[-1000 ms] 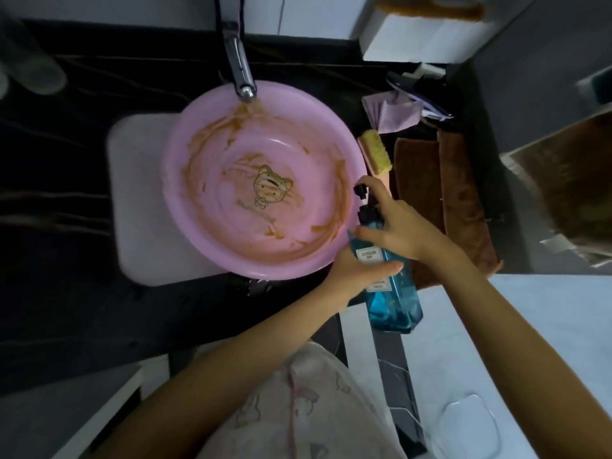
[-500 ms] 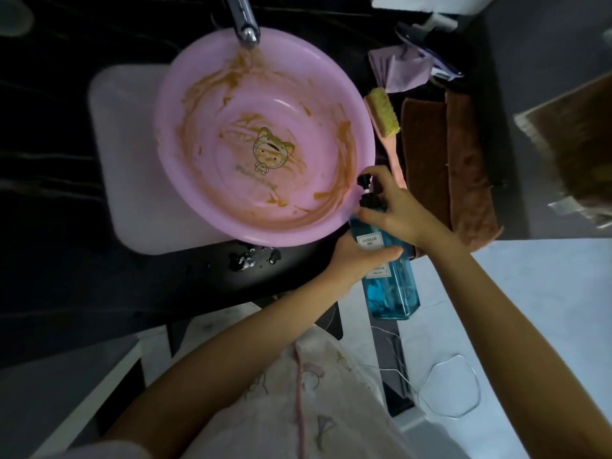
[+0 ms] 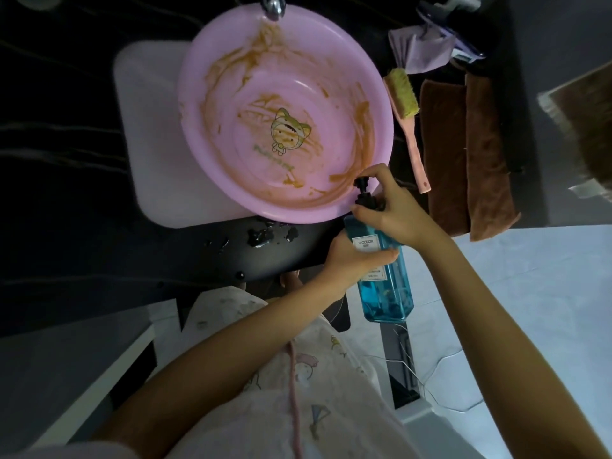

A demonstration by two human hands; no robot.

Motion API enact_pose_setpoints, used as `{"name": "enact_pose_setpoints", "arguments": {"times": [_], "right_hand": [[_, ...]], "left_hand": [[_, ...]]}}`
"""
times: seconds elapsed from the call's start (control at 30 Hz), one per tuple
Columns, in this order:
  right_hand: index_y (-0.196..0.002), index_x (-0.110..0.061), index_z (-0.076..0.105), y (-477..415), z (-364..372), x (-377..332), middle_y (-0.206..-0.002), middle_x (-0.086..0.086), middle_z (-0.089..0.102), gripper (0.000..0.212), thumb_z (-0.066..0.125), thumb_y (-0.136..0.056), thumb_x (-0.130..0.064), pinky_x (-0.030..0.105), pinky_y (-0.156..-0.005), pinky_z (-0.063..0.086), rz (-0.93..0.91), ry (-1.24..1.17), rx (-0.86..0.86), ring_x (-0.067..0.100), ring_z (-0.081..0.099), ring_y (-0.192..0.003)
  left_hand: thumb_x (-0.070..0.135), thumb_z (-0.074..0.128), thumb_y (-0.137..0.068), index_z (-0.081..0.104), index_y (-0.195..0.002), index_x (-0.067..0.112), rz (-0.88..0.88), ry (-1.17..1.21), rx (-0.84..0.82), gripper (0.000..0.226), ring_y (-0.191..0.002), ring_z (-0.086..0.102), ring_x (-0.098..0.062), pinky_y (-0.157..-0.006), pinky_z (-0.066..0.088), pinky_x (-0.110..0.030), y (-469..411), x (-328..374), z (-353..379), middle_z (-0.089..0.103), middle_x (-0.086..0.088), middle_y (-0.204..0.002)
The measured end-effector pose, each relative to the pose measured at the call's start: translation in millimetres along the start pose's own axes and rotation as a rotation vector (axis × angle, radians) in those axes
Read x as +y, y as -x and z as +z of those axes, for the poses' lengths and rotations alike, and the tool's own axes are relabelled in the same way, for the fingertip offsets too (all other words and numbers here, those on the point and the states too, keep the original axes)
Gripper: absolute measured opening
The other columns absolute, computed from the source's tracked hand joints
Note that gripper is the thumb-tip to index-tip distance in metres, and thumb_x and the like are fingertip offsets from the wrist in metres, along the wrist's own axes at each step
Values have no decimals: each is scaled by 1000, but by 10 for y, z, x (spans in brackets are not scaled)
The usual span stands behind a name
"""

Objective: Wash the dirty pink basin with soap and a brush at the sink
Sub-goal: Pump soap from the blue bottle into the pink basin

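— What do I have under my hands right now?

— My left hand point(image 3: 356, 260) is wrapped around the body of the blue soap bottle point(image 3: 385, 286), fingers curled across its white label. My right hand point(image 3: 394, 210) sits just above it, on the black pump point(image 3: 364, 195): the forefinger is bent over the pump head and the other fingers are closed around the neck.

— And the pink basin?

— The pink basin point(image 3: 284, 114) lies just beyond and to the left of my right hand, its near rim touching or almost touching the pump; I cannot tell which. It rests tilted on a white sink point(image 3: 149, 127), with brown smears along its walls and around the cartoon cat printed on its bottom. The tap point(image 3: 273, 6) hangs over its far rim.

— The brush?

— The brush point(image 3: 405, 117) lies beyond my right hand, beside the basin's right rim, yellow bristles at the far end, pink handle pointing toward me. Right of it lie two brown cloths point(image 3: 470, 150) side by side on the bench point(image 3: 82, 94).

— Anything else near?

— Water drops point(image 3: 265, 238) sit on the dark bench to the left of my left hand, just below the basin.
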State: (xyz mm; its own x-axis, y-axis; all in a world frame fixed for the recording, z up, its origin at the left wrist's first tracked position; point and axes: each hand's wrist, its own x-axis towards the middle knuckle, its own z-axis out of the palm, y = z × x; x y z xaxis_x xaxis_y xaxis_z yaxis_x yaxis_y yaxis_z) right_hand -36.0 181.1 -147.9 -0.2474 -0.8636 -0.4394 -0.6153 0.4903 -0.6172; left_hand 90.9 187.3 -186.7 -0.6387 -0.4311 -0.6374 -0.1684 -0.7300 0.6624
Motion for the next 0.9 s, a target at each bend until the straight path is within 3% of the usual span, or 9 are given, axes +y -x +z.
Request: {"name": "enact_pose_setpoints", "arguments": {"times": [0.1, 0.2, 0.33, 0.43, 0.5, 0.63, 0.7, 0.8, 0.9], "right_hand": [[-117, -30, 36, 13, 133, -77, -70, 8, 57, 44, 63, -83, -23, 39, -60, 46, 10, -14, -17, 26, 54, -56], [-120, -27, 37, 46, 282, -172, -76, 2, 58, 43, 63, -85, -22, 35, -63, 49, 5, -29, -27, 28, 58, -63], [-112, -25, 40, 78, 479, -364, -82, 16, 60, 37, 63, -83, -21, 37, -62, 47, -8, -53, -30, 29, 55, -65], [-107, -26, 40, 83, 602, -491, -80, 19, 61, 34, 62, -82, -22, 37, -59, 45, -41, -57, -48, 25, 51, -58], [-108, -25, 40, 90, 665, -577, -83, 18, 62, 34, 62, -82, -23, 42, -61, 47, -75, -47, -61, 27, 52, -59], [-120, -29, 36, 89, 694, -693, -93, 12, 62, 42, 57, -83, -32, 46, -69, 50, -160, -30, -40, 23, 58, -64], [-133, -32, 30, 113, 660, -687, -92, 4, 63, 54, 57, -86, -37, 37, -66, 51, -194, -20, -14, 10, 59, -64], [-144, -38, 17, 206, 548, -602, -122, -7, 56, 81, 69, -83, -36, 25, -86, 50, -176, -182, 21, 0, 60, -93], [-149, -32, 8, 408, 366, -461, -138, -1, 47, 98, 76, -78, -30, 32, -102, 45, -192, -316, 78, 9, 54, -119]], "left_hand": [[2, 76, -72, 60, -102, 10, -7, -9, 20, 36, -86, 67, -13, -75, 54, -25, 72, -61, -125, 68, -4, -95], [2, 75, -72, 59, -95, 18, -6, -15, 32, 32, -82, 65, -8, -73, 54, -23, 169, -105, -259, 67, 2, -90], [5, 77, -71, 60, -102, 13, -3, -22, 91, 36, -93, 67, -19, -84, 55, -36, 309, -164, -450, 69, -7, -101], [15, 80, -65, 61, -103, 13, 4, -44, 152, 42, -95, 67, -21, -87, 54, -44, 402, -194, -558, 70, -8, -102], [9, 78, -70, 61, -106, 9, 27, -54, 187, 40, -96, 66, -23, -88, 53, -45, 480, -193, -624, 69, -10, -104], [4, 76, -73, 59, -103, 10, 113, -64, 227, 35, -92, 66, -19, -83, 55, -35, 539, -121, -708, 68, -2, -93], [5, 77, -72, 58, -101, 15, 188, -111, 227, 36, -86, 65, -11, -77, 53, -27, 530, -44, -721, 66, 5, -89], [18, 82, -66, 56, -107, 20, 282, -280, 165, 49, -92, 65, -7, -77, 53, -23, 525, 88, -700, 67, 7, -95], [32, 81, -65, 55, -114, 26, 342, -490, 33, 57, -100, 63, -7, -85, 54, -31, 587, 222, -599, 66, 7, -105]]}}
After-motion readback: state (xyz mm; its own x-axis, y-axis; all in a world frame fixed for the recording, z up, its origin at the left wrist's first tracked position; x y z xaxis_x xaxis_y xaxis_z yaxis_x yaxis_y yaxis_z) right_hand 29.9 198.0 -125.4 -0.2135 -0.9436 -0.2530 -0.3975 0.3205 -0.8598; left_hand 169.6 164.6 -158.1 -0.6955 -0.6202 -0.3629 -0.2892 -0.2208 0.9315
